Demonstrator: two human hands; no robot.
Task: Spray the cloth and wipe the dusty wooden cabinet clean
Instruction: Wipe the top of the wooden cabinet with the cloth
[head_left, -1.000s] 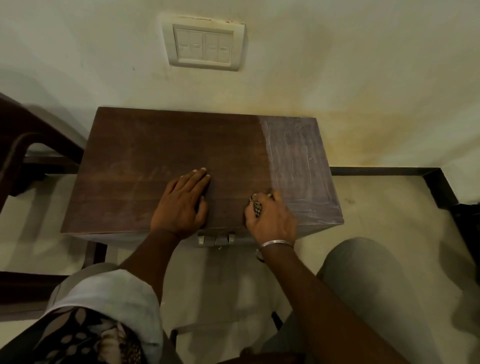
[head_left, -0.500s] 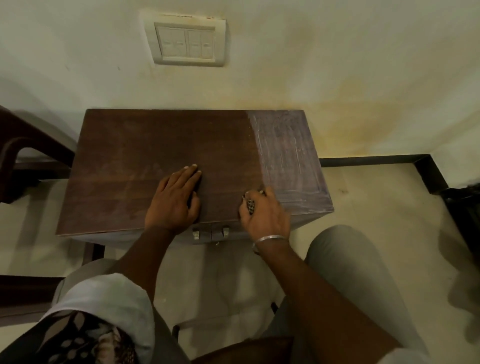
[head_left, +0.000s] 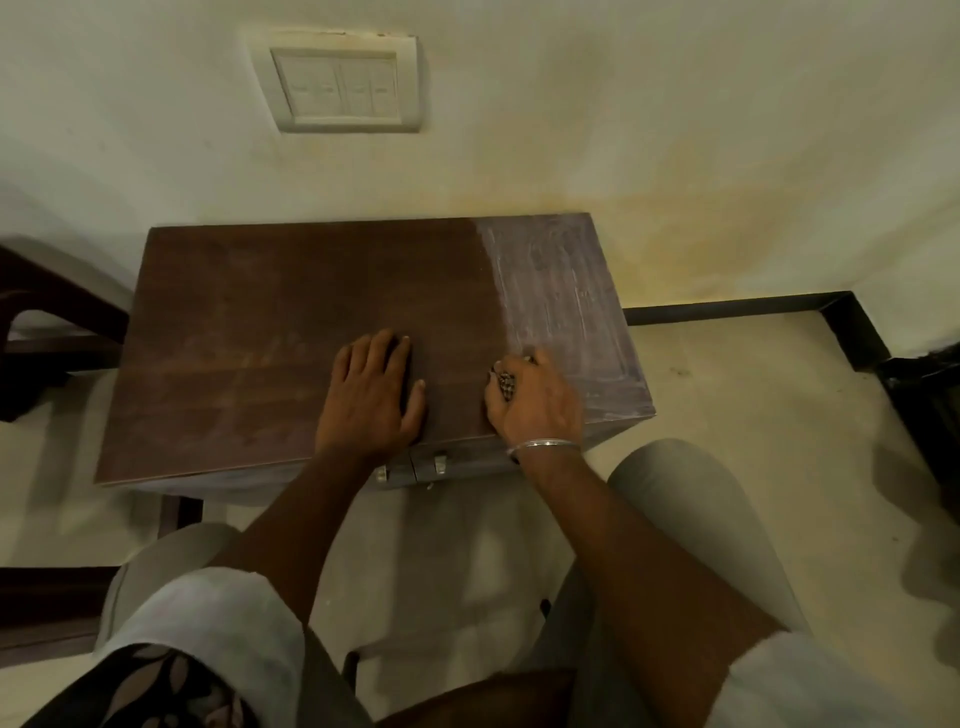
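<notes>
Dark brown wood is filling the middle of our view: the cabinet (head_left: 291, 332) is standing against the wall, its long axis running left to right across both our grips. Most of its top is showing clean and dark, lying to the left of the right grip (head_left: 535, 400). The dusty strip (head_left: 566, 322), pale grey and streaked, is running front to back along the cabinet's right end. It is starting just at the outer side of the right grip and stretching away from it to the far edge.

Our left grip (head_left: 371, 395) is resting flat on the wiped wood, fingers straight, holding nothing, just beside the right one and farther from the dust. Our right grip is sitting near the front edge with fingers curled under, pressing down on the border between dark and grey. A small dark patterned scrap, which we are taking to be the cloth (head_left: 505, 385), is peeking out on its thumb side. The rest is hiding beneath the palm, so we are not saying so for certain. We are judging the right grip the nearer one, with the next stroke needing to go outward along that strip.
</notes>
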